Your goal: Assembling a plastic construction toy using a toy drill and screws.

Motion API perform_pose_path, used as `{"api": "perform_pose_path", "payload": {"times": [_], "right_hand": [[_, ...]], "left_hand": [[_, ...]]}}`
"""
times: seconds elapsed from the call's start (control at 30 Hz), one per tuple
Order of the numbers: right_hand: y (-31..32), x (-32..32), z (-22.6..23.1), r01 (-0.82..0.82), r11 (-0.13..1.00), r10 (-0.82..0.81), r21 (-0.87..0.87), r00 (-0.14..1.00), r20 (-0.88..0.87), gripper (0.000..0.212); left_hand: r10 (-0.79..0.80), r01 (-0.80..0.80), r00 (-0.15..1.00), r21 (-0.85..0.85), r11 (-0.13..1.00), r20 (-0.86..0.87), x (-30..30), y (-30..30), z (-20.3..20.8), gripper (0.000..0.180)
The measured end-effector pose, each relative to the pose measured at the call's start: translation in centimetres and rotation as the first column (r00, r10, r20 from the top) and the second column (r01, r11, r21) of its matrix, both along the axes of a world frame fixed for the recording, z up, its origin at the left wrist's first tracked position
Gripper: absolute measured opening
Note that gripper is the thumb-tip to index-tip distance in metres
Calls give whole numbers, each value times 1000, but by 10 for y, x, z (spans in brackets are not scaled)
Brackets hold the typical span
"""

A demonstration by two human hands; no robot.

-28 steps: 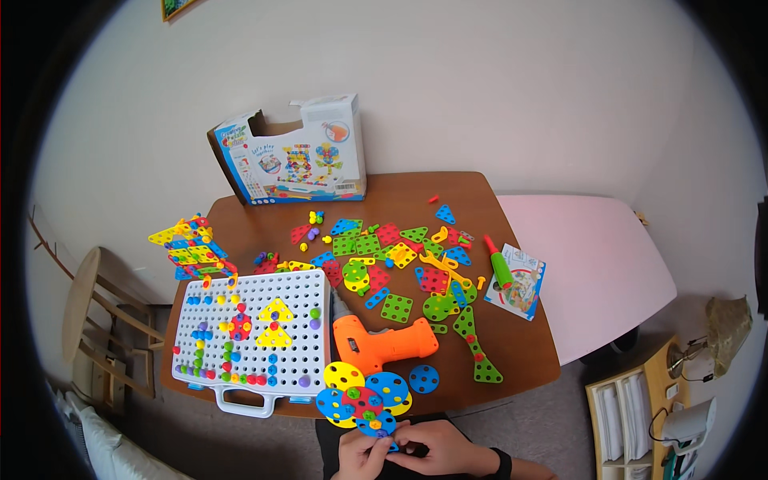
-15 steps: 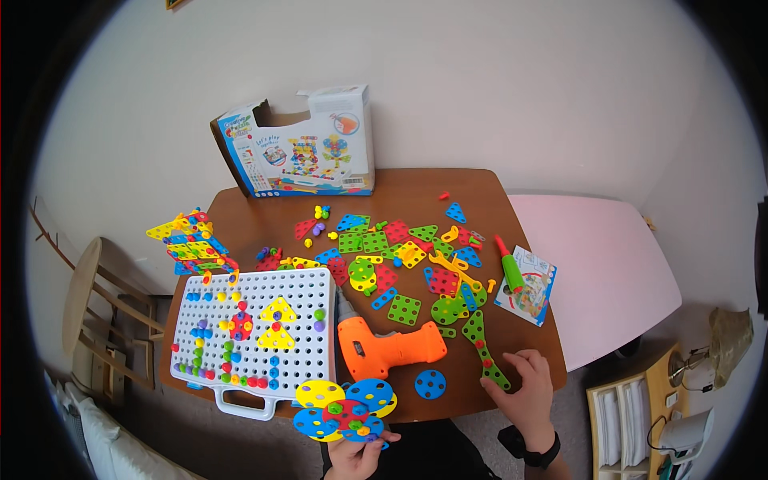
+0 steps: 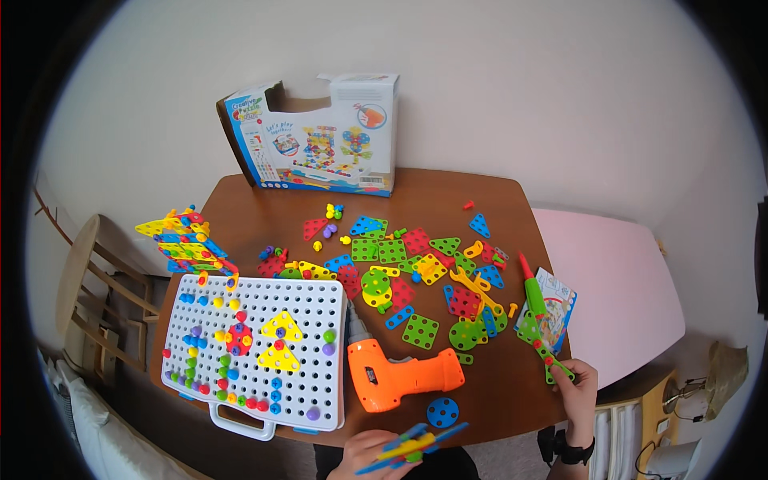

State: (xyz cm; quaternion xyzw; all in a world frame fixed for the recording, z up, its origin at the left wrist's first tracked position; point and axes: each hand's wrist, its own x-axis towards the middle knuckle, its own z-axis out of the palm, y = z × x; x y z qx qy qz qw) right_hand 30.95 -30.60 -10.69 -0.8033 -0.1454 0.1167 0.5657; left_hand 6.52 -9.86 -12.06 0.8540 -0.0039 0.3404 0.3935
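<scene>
Brown table (image 3: 456, 186) here, orange drill (image 3: 396, 378) and blue disc (image 3: 442, 411) lying between pegboard (image 3: 314, 302) and right hand (image 3: 578, 392), which pinches the green strip (image 3: 543, 353) near the screwdriver (image 3: 534, 298)! Left hand (image 3: 364, 453) grips the disc flower (image 3: 414, 449) by the near edge.

Orange drill (image 3: 400, 378) on brown table (image 3: 448, 192)

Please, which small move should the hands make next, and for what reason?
I would perhaps bring the green bow-shaped piece toward the disc flower: the right hand grips the piece by its near end, the left hand holds the flower, and the two are apart.
</scene>
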Motion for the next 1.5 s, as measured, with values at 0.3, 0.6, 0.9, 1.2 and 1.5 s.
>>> {"api": "perform_pose_path", "payload": {"times": [0.3, 0.6, 0.9, 1.2, 1.5], "right_hand": [[-3, 12, 6, -168, 984, 178, 66, 968, -180, 43], [33, 23, 84, -326, 856, 417, -401, 894, 163, 48], [122, 35, 81, -546, 364, 897, -755, 423, 127, 34], [135, 60, 46, -461, 184, 957, -868, 286, 51, 33], [160, 83, 92, -581, 508, 617, -636, 761, -203, 33]], "left_hand": [[-107, 105, 992, 41, 994, 71, 20, 15, -4, 19], [-228, 231, 971, -31, 973, 79, 18, 25, -8, 14], [-282, 283, 959, -93, 955, 22, 17, 29, -8, 13], [-325, 326, 945, -31, 945, 28, 26, 33, -9, 11], [-297, 297, 955, -13, 955, 11, 18, 33, -7, 12]]}}
